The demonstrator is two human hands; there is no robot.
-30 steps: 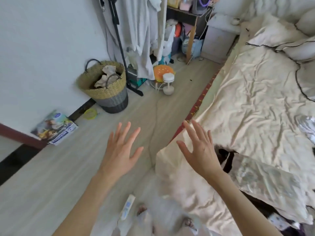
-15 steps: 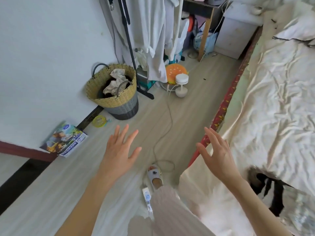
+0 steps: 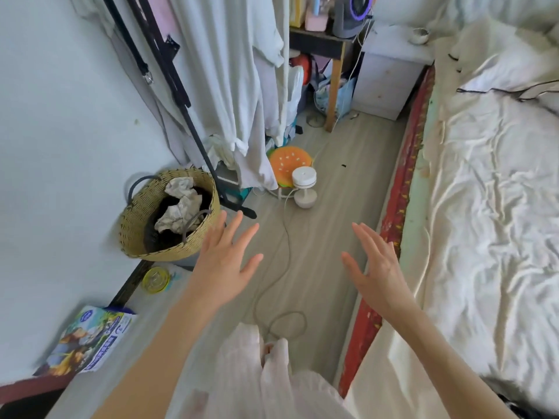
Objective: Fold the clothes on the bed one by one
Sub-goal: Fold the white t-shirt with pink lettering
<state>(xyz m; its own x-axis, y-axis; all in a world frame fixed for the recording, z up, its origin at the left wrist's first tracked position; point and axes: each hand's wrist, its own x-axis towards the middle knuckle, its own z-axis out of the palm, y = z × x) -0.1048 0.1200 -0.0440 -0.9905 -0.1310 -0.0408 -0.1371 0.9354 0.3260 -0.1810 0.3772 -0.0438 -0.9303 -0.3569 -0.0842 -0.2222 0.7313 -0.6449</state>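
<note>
While both hands hang in the air over the floor, neither grip holds anything: the left hand point(image 3: 225, 261) is spread wide with straight fingers, palm down, just in front of the woven straw laundry basket point(image 3: 169, 214), and the right hand point(image 3: 375, 267) is likewise flat and relaxed, fingers together and pointing forward, beside the red patterned edge of the bed point(image 3: 399, 207). The two hands are well apart, with pale wood-look floor point(image 3: 326, 237) and a thin grey cable point(image 3: 284, 267) between them. The bed, covered by a crumpled cream satin sheet point(image 3: 484, 222), runs along the right side, its long axis pointing away from the person toward the pillows point(image 3: 508, 71) at the far end. A dark garment point(image 3: 514, 402) shows only as a sliver at the bed's near corner, too cut off to tell how it lies. The basket holds crumpled pale cloth point(image 3: 180, 207). Farther off stand an orange burger-shaped cushion point(image 3: 290, 161) and a small white fan point(image 3: 304, 189).
</note>
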